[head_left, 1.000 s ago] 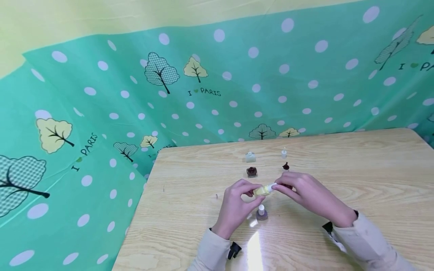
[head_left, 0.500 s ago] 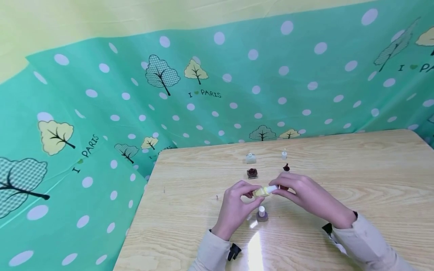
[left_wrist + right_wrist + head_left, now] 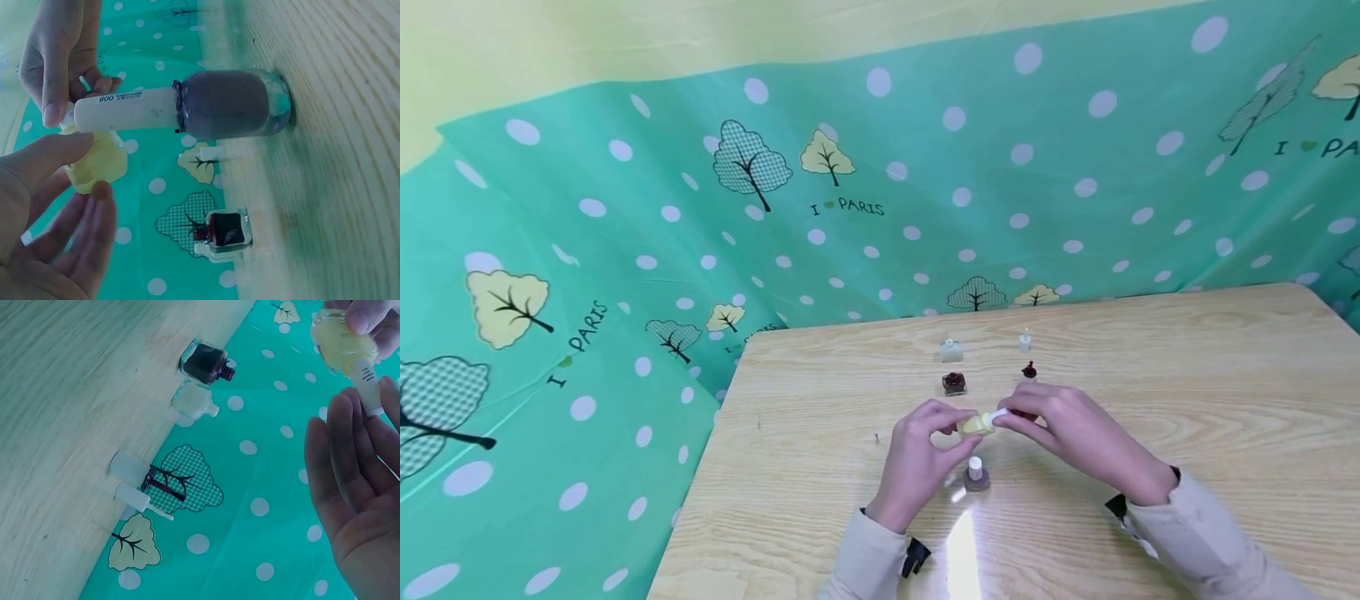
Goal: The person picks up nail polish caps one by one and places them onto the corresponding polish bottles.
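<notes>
My left hand (image 3: 920, 457) grips a small nail polish bottle (image 3: 342, 344) of pale yellow polish, tilted, above the table. The fingers of my right hand (image 3: 1063, 423) pinch its white cap (image 3: 367, 387), which sits at the bottle's neck. Just below the hands, a capped bottle of greyish purple nail polish (image 3: 228, 103) stands upright on the table. Beyond them are two bottles without caps: one of dark red polish (image 3: 953, 384) and one of whitish polish (image 3: 951, 352).
To the right of the uncapped bottles, two caps stand with their brushes up: a dark red brush cap (image 3: 1029, 372) and a white brush cap (image 3: 1026, 342). A green dotted curtain (image 3: 850, 250) hangs behind and left of the wooden table (image 3: 1195, 375).
The right fingers shift slightly around the white cap, while the left hand keeps the yellow bottle in nearly the same place. The head view drifts a little; the other bottles stay put.
</notes>
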`<state>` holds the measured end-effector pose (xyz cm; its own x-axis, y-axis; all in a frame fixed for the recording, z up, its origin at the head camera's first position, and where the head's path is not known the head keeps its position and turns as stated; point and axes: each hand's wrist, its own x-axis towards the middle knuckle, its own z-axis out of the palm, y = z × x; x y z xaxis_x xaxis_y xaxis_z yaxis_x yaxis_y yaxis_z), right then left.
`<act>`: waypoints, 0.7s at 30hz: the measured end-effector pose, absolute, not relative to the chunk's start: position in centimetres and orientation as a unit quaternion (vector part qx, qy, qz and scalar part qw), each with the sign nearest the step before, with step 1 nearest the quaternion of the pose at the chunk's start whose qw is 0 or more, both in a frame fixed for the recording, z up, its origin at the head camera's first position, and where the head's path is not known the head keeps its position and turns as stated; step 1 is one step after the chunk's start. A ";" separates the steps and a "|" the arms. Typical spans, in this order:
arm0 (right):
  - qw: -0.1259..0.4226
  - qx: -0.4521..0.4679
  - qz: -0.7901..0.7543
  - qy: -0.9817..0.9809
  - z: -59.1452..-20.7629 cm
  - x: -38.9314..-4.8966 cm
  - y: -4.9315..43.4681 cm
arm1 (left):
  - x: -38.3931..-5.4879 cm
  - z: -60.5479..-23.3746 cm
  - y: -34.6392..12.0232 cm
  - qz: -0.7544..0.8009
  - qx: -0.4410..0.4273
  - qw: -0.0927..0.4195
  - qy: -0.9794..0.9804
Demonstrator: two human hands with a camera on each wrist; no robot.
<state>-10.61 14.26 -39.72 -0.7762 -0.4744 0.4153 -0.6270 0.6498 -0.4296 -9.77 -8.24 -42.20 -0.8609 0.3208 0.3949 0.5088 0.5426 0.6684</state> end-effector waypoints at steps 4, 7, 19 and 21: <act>0.144 0.306 0.289 -0.895 -39.8 -10.7 13.9 | -9.7 -42.1 -8.4 -0.401 -0.229 0.122 -0.879; 0.149 0.306 0.285 -0.896 -39.9 -10.8 13.7 | -9.7 -42.1 -8.4 -0.402 -0.225 0.118 -0.880; 0.125 0.285 0.301 -0.901 -40.0 -10.8 13.5 | -10.1 -42.4 -8.3 -0.412 -0.234 0.114 -0.873; 0.118 0.279 0.306 -0.903 -40.1 -10.9 13.6 | -10.3 -42.7 -8.4 -0.417 -0.231 0.113 -0.872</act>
<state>-10.89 13.57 -40.09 -0.8168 -0.4317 0.3826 -0.5754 0.6577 -0.4862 -10.26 -8.39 -42.68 -0.8680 0.3073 0.3900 0.4965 0.5457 0.6751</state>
